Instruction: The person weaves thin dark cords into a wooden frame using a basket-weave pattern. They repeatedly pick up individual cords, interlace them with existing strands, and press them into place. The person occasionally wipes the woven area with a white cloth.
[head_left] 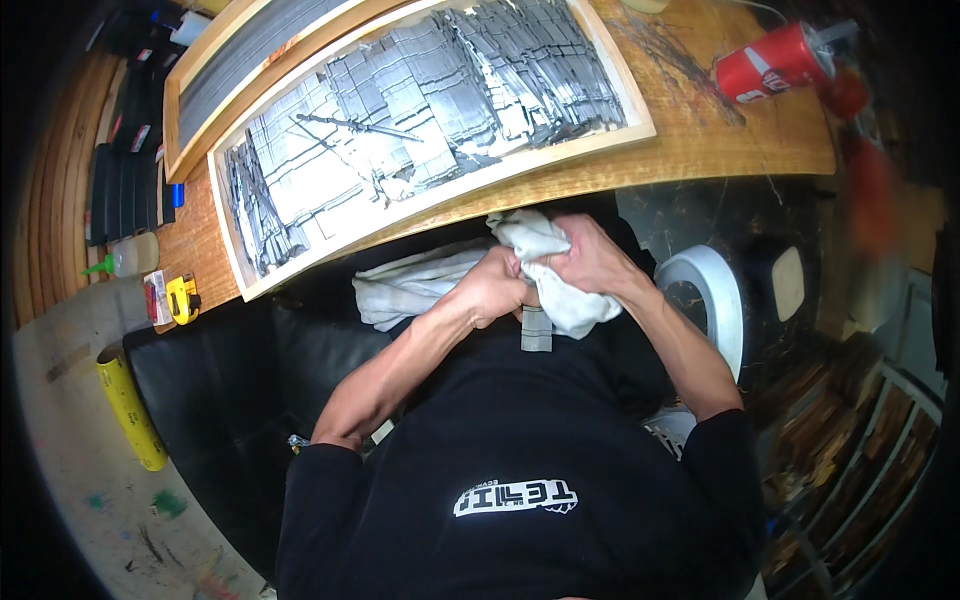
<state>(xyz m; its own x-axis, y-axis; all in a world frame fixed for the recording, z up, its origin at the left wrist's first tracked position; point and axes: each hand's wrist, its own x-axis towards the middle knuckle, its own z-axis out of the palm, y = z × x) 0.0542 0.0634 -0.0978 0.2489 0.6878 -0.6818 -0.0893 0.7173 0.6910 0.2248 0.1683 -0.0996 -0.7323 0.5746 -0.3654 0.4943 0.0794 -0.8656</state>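
Both of my hands are closed in front of my body, just off the table's near edge. Pinched in my left hand [496, 288] is a flat grey lined strip [537, 330], its lower end sticking out below the fingers. My right hand [588, 255] grips a bunched white cloth [575, 312], which drapes around the fingers and touches the left hand. The upper part of the strip is hidden by hand and cloth. Left of my hands lies another folded whitish cloth [415, 284].
A shallow wooden tray [430, 195] of many grey strips sits on the wooden table [740, 140], with a second frame [200, 110] behind it. A red can [770, 65] stands right. Left are a yellow tape measure [182, 299], a glue bottle [135, 255] and a yellow roll [131, 410].
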